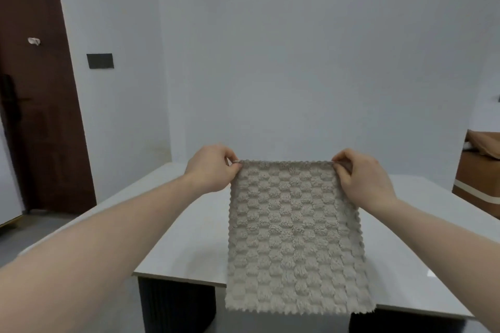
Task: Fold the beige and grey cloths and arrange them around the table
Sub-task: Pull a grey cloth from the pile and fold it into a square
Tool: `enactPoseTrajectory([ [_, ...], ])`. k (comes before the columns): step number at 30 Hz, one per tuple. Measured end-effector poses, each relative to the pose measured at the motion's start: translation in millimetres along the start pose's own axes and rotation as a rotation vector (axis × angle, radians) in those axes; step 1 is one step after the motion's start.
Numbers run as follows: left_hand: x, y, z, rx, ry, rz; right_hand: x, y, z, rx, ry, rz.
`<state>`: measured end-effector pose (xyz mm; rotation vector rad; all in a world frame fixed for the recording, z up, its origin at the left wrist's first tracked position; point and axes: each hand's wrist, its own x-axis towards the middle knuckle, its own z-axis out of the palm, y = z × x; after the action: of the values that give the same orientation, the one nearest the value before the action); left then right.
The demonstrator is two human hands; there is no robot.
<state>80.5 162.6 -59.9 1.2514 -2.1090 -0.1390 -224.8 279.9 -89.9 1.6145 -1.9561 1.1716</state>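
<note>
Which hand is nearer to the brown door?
Left. The left hand pinches the beige cloth at its top corner on the side of the brown door; the right hand pinches the opposite top corner, farther away.

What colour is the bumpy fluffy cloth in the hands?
Beige, with a raised checkered bump pattern: the fluffy beige cloth shows best in the head view.

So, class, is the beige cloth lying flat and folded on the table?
No: the left hand and right hand pinch the beige cloth by its top corners, so it hangs unfolded above the table.
</note>
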Motion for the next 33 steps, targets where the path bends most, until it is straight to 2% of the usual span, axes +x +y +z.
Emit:
enactPoseTrajectory([
  [6,3.4,-19.0,56.0,-0.224,-0.099,-0.186,-4.4,22.3,36.7,-0.098,-0.104,0.178],
  [11,14.6,-17.2,77.5,-0.362,-0.124,-0.304,5.1,29.7,53.2,-0.114,-0.086,0.199],
  [16,21.4,-11.0,88.7,-0.441,-0.13,-0.339,4.5,35.5,63.0,-0.081,-0.082,0.207],
  [25,3.2,-21.8,92.0,-0.487,-0.118,-0.408,-25.4,45.0,56.5,0.038,-0.203,0.115],
  [33,-29.7,-26.7,78.0,-0.437,-0.176,-0.397,-54.6,40.0,28.7,0.001,-0.306,0.003],
])
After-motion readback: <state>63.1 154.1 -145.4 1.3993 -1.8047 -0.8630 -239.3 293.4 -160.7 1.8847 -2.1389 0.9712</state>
